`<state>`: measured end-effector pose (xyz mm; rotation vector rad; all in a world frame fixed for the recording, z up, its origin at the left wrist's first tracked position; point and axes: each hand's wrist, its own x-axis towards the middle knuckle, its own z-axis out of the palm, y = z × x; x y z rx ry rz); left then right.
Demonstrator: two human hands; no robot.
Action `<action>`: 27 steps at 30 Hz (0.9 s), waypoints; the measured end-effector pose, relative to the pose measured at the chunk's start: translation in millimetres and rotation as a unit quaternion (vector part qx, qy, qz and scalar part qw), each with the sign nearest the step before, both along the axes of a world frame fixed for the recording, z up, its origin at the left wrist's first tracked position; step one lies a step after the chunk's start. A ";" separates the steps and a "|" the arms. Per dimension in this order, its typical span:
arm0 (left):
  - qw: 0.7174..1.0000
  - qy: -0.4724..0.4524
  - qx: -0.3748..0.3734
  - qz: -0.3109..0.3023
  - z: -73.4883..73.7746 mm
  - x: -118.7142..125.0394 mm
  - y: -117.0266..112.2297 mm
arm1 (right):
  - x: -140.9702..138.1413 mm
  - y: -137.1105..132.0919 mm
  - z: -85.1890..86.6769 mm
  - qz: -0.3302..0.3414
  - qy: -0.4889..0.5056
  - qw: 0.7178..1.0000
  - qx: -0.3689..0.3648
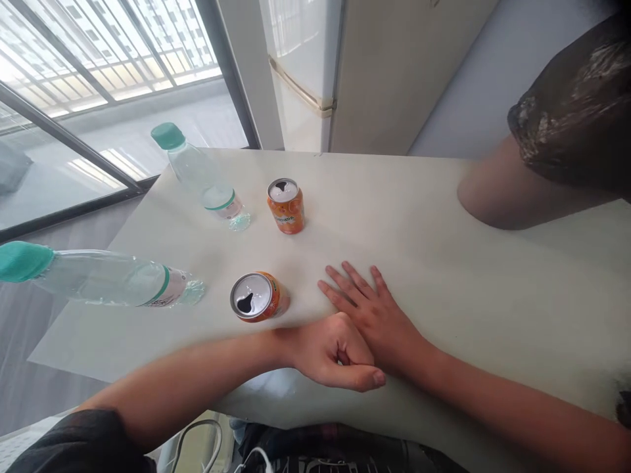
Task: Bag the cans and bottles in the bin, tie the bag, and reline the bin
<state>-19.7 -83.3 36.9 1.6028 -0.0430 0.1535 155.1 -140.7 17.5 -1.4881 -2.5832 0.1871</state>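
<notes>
My left hand is curled into a loose fist, thumb stretched to the right. It rests against the back of my right hand near the wrist, and no object shows in it. My right hand lies flat on the white table, fingers spread and pointing away from me. Closest to both hands is an opened orange drink can, upright, just left of my fingers. A second opened orange can stands farther back. Neither hand touches a can.
Two clear plastic bottles with green caps, a nearer one and a farther one, stand on the left. Another person's bent limb in dark cloth rests at the right. Behind the table are a fridge and a glass door.
</notes>
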 end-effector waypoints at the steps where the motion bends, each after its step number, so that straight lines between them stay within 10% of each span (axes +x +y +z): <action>1: 1.000 0.002 -0.001 0.003 -0.8 -0.1 -0.1 | -0.2 0.1 0.0 0.000 0.000 1.000 0.000; 27: 0.993 -0.078 0.093 -0.007 -18.9 4.3 0.9 | 1.1 0.3 -5.5 -0.010 0.036 0.999 0.016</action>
